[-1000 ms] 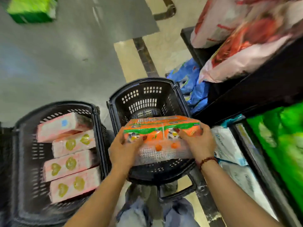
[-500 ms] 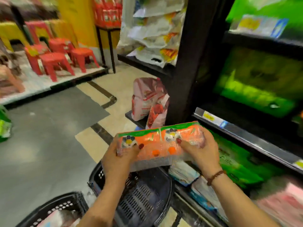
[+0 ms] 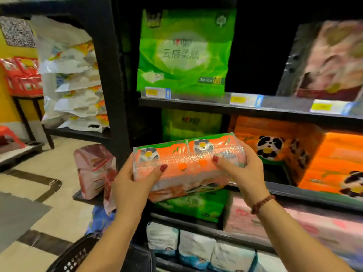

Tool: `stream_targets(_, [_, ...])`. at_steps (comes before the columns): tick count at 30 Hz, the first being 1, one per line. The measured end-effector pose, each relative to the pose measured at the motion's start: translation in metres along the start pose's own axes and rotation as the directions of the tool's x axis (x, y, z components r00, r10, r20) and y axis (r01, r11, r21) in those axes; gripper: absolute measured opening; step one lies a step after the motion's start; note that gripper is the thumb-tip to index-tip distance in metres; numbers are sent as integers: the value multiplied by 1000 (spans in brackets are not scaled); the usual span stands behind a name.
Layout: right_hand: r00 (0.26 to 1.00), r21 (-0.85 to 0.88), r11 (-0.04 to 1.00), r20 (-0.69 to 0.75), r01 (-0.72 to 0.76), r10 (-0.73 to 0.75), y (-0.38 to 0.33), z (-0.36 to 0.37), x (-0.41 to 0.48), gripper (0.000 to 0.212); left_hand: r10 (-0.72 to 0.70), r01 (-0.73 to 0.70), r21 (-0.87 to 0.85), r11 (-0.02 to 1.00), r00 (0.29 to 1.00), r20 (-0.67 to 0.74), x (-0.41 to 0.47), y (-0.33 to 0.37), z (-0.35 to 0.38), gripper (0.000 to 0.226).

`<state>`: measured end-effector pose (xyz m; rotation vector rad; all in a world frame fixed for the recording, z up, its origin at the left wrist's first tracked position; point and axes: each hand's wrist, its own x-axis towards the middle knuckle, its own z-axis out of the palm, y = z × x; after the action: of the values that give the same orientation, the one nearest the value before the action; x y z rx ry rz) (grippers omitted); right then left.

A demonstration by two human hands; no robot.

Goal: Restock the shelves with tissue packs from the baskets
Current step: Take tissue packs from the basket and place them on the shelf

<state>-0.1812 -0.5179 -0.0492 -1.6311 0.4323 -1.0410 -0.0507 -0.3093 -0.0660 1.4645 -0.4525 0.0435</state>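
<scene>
At shelf edge (image 3: 306,195), left hand (image 3: 131,183) and right hand (image 3: 244,170) grip tissue pack (image 3: 188,165).

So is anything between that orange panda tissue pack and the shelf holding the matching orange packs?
Nothing visible does. The left hand and right hand hold the orange plastic-wrapped panda tissue pack right at the black shelf edge, beside stocked orange panda packs.

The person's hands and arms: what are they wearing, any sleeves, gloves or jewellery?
No gloves or sleeves show; both forearms are bare. The left hand and right hand have glossy red-painted thumbnails. A bracelet of round reddish-brown beads circles the right wrist. No rings are visible.
</scene>
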Motion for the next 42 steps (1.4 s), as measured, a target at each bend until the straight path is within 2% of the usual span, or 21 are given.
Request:
stream_targets(3, [999,-23,999,-21,43,-44,-16,-51,-6,80,18,-12,-49,999,992,124,-17,18,33,87])
stream_targets(8, [996,-28,996,-36,84,-85,-37,-121,-16,74,102,-76,-111,991,961,257,-46,42,79,58])
stream_targets(12, [991,-45,991,-39,130,-132,-55,-160,-19,75,148,-106,-148,983,940,307,-54,59,109,64])
stream_targets(16, [978,-83,976,-38,201,-205,-70,-185,-13,61,198,-154,-149,977,914,355,-51,74,135,65])
stream_targets(21, [950,-180,943,-91,280,-299,-60,-212,0,68,271,-206,-199,958,872,406,-42,78,163,60])
stream_targets(26, [933,-250,918,-109,309,-343,-33,-223,11,77,288,-215,-207,954,851,440,-31,55,186,59])
stream_targets(34, [956,-322,923,-130,210,-263,32,-222,37,82,183,-122,-158,980,868,462,-2,-3,222,65])
stream_targets(39, [972,-240,960,-145,144,-183,48,-218,57,86,153,-89,-157,984,873,462,17,-20,237,52])
stream_targets(42, [974,-195,974,-170,113,-147,53,-215,68,75,130,-65,-154,986,874,468,26,-28,246,49])
